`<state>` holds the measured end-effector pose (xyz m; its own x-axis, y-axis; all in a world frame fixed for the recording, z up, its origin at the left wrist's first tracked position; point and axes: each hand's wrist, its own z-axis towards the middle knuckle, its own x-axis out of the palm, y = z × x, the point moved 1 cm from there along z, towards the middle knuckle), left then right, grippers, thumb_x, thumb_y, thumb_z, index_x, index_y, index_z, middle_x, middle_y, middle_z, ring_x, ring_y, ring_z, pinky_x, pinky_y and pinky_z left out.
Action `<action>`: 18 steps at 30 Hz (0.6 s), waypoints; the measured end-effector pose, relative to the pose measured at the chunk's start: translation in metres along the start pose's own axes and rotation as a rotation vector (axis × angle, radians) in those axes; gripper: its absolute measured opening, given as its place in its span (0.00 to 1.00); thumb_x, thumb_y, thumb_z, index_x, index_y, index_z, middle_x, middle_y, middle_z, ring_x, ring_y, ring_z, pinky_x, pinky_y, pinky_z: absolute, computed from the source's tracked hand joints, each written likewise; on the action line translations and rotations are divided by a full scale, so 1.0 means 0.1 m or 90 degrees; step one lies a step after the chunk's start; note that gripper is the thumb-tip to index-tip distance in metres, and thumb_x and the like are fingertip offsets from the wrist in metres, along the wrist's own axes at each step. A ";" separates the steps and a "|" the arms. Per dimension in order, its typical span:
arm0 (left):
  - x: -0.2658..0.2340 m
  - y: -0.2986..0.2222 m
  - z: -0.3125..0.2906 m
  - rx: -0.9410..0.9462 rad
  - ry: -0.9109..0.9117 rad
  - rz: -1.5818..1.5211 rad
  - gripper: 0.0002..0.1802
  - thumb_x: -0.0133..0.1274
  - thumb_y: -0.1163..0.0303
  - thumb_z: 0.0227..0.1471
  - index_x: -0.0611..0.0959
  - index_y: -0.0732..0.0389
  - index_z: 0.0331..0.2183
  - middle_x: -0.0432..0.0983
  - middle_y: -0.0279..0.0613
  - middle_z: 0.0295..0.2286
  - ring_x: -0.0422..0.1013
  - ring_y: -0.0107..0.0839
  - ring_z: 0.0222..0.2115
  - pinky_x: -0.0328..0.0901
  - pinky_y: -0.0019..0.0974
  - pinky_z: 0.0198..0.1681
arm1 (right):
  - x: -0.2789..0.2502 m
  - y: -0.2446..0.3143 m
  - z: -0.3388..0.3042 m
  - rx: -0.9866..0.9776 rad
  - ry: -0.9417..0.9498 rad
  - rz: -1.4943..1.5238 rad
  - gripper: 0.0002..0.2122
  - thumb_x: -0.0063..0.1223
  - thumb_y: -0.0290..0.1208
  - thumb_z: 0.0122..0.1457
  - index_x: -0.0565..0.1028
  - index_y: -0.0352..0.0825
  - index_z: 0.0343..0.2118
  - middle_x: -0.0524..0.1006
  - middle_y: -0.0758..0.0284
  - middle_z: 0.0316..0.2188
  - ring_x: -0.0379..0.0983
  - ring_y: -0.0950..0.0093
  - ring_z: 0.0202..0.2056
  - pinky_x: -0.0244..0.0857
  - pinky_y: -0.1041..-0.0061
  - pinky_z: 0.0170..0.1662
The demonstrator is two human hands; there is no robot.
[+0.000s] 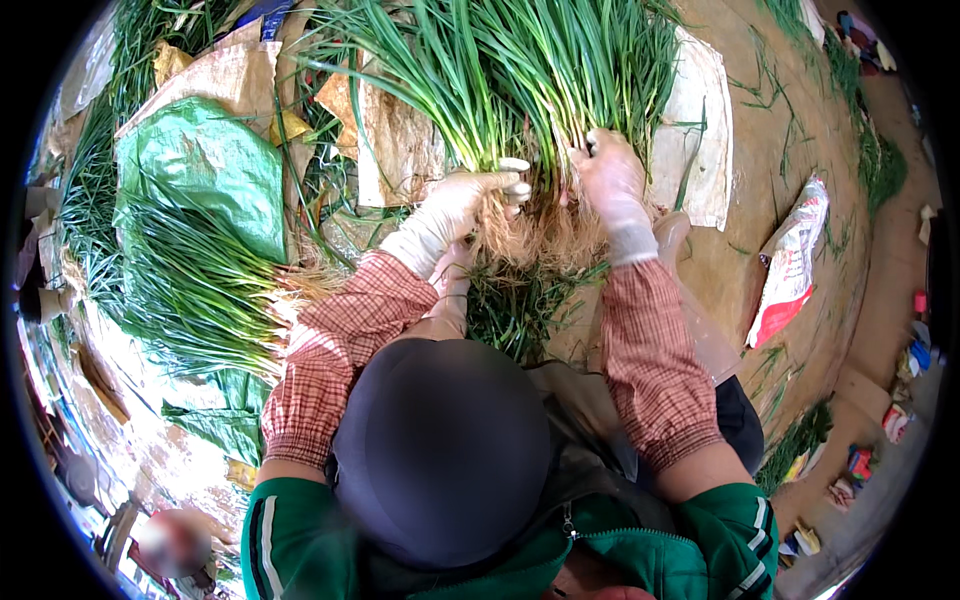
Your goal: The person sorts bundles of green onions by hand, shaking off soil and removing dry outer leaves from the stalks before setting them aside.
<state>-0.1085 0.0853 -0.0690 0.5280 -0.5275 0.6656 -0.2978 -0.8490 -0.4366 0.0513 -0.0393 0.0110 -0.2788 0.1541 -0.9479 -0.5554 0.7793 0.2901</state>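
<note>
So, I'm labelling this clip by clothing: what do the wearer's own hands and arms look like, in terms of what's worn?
The left hand and right hand both wear pale, whitish gloves. Red-and-white checked sleeve covers with gathered upper ends cover the forearms. Above them are green sleeves with white stripes.

green plastic sheet [200, 150] 10 o'clock | blue plastic [267, 16] 11 o'clock | flat white sack [708, 130] 2 o'clock | crumpled red-and-white bag [796, 255] 3 o'clock | small coloured litter [860, 463] 4 o'clock, far edge
</note>
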 end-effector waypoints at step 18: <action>0.05 0.02 0.09 -0.006 -0.049 -0.057 0.15 0.52 0.70 0.55 0.77 0.64 0.45 0.75 0.39 0.26 0.73 0.30 0.26 0.72 0.35 0.29 | 0.07 -0.16 0.16 0.112 0.110 0.591 0.11 0.50 0.31 0.60 0.75 0.32 0.42 0.77 0.66 0.29 0.71 0.82 0.24 0.65 0.85 0.25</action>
<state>-0.0995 0.0818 -0.0721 0.6120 -0.4464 0.6529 -0.2548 -0.8928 -0.3715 0.0713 -0.0413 -0.0021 -0.6683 0.6749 -0.3128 0.0667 0.4731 0.8785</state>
